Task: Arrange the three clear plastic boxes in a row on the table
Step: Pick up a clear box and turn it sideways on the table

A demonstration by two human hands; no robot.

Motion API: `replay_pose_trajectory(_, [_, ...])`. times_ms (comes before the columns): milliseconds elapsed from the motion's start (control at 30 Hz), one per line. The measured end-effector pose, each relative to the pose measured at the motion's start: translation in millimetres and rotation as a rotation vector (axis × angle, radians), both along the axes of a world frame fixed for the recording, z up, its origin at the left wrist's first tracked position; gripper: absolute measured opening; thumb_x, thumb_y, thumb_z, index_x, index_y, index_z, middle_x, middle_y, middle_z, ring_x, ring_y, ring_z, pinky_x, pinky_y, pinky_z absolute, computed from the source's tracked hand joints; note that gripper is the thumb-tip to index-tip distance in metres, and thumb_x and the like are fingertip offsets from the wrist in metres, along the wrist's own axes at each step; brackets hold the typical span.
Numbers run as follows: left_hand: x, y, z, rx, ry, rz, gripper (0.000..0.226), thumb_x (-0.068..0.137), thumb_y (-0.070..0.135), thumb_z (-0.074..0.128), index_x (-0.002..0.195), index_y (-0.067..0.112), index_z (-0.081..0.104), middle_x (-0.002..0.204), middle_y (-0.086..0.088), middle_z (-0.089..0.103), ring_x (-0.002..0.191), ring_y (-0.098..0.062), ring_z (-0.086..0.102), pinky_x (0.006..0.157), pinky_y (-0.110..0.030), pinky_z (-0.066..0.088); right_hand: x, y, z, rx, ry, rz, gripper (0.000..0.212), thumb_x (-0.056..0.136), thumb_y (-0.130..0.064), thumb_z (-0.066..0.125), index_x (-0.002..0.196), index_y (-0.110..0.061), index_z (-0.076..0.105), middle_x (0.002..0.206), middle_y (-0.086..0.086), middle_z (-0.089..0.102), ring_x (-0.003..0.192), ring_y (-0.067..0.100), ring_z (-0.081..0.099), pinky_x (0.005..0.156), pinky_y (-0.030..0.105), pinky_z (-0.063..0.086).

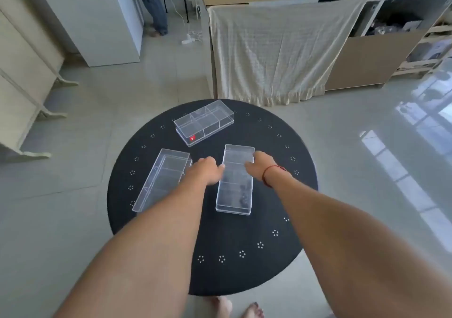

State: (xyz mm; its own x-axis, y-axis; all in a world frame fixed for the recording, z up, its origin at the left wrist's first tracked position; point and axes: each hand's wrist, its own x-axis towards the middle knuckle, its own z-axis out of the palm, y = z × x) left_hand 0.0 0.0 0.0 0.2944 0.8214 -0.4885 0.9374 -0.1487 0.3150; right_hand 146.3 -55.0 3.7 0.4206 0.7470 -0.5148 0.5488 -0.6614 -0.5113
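Observation:
Three clear plastic boxes lie on a round black table (215,239). The middle box (234,190) points away from me; my left hand (208,172) grips its left side and my right hand (260,169), with a red string at the wrist, grips its right side. A second box (160,179) lies to the left, slanted, partly hidden by my left forearm. The far box (204,122), with a small red sticker, sits at the back and is turned diagonally.
The table's rim has small white dot patterns. Behind it a cloth-draped counter (276,53) stands close. White cabinets (93,19) are at the left, shelves at the right. Another person's legs (155,6) are at the back. My bare feet (234,309) show below the table.

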Motion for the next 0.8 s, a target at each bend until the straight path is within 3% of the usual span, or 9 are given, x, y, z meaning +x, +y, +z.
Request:
replay_pose_trajectory(67, [-1.1,-4.7,-14.0,-0.068,-0.011,0.026,0.058,0.098,0.046,0.037,0.146,0.012,0.039,0.151,-0.012,0.041,0.137,-0.034,0.041,0.108,-0.043,0.035,-1.6,-1.9,-17.6,-0.017,0.095,-0.132,0.047,0.097,-0.032,0.044,0.134,-0.003,0.049,0.135,0.015,0.055,0.113,0.033,0.056,0.09,0.035,0.043])
replay_pose_trajectory(167, [-3.1,-13.2,-40.3,-0.166,-0.157,0.1,0.061,0.098,0.042,0.041,0.151,0.015,0.029,0.155,-0.01,0.035,0.14,-0.031,0.037,0.112,-0.044,0.032,-8.0,-8.5,-44.8,-0.059,0.228,-0.347,0.061,0.099,-0.044,0.034,0.142,-0.001,0.041,0.144,0.015,0.048,0.128,0.034,0.049,0.103,0.036,0.038])
replay_pose_trajectory(233, [-1.2,-17.8,-51.8,-0.159,-0.29,0.135,0.062,0.098,0.032,0.048,0.153,0.021,0.024,0.155,-0.008,0.035,0.139,-0.03,0.039,0.113,-0.045,0.033,-13.1,-8.3,-60.2,-0.073,0.345,-0.477,0.066,0.097,-0.05,0.028,0.141,-0.003,0.043,0.142,0.014,0.05,0.127,0.034,0.05,0.108,0.039,0.039])
replay_pose_trajectory(400, [3.0,-23.1,-60.7,-0.086,-0.462,0.213,0.054,0.094,0.009,0.05,0.144,0.029,0.043,0.151,-0.004,0.042,0.135,-0.025,0.045,0.108,-0.037,0.038,-14.5,-6.8,-89.2,0.022,0.58,-0.725,0.056,0.095,-0.042,0.031,0.132,-0.005,0.053,0.13,0.011,0.062,0.113,0.03,0.062,0.103,0.042,0.046])
replay_pose_trajectory(467, [2.6,-22.3,-60.7,-0.113,-0.481,0.236,0.056,0.094,0.008,0.049,0.146,0.029,0.042,0.153,-0.002,0.039,0.137,-0.022,0.043,0.107,-0.034,0.038,-13.1,-12.6,-83.4,-0.001,0.647,-0.713,0.034,0.095,-0.032,0.036,0.114,-0.012,0.058,0.105,0.001,0.067,0.08,0.018,0.064,0.092,0.034,0.05])
replay_pose_trajectory(533, [3.0,-18.7,-58.0,-0.124,-0.497,0.241,0.057,0.094,0.013,0.052,0.147,0.029,0.041,0.154,0.0,0.038,0.14,-0.02,0.039,0.111,-0.036,0.036,-11.2,-16.2,-78.2,-0.043,0.68,-0.662,0.019,0.089,-0.031,0.042,0.092,-0.02,0.057,0.08,-0.005,0.058,0.058,0.013,0.046,0.087,0.03,0.046])
replay_pose_trajectory(567, [3.7,-16.5,-57.4,-0.138,-0.505,0.254,0.057,0.094,0.016,0.053,0.147,0.029,0.04,0.154,-0.001,0.039,0.141,-0.02,0.037,0.112,-0.036,0.035,-10.1,-16.7,-76.5,-0.058,0.687,-0.643,0.017,0.085,-0.033,0.045,0.086,-0.022,0.058,0.076,-0.005,0.055,0.059,0.014,0.042,0.086,0.031,0.045])
replay_pose_trajectory(700, [10.4,-14.5,-51.3,-0.247,-0.513,0.368,0.056,0.093,0.032,0.052,0.147,0.03,0.037,0.152,-0.004,0.039,0.135,-0.025,0.043,0.109,-0.04,0.039,-3.3,-9.0,-71.3,0.006,0.748,-0.628,0.021,0.072,-0.032,0.055,0.08,-0.016,0.066,0.088,0.009,0.065,0.084,0.03,0.062,0.093,0.041,0.051])
replay_pose_trajectory(800, [15.8,-14.8,-48.6,-0.319,-0.484,0.395,0.054,0.091,0.036,0.042,0.144,0.026,0.039,0.147,-0.004,0.044,0.13,-0.026,0.046,0.109,-0.043,0.038,-1.3,-4.9,-57.6,0.118,0.729,-0.544,0.019,0.079,-0.031,0.055,0.071,-0.014,0.058,0.08,0.01,0.059,0.073,0.028,0.057,0.09,0.046,0.056])
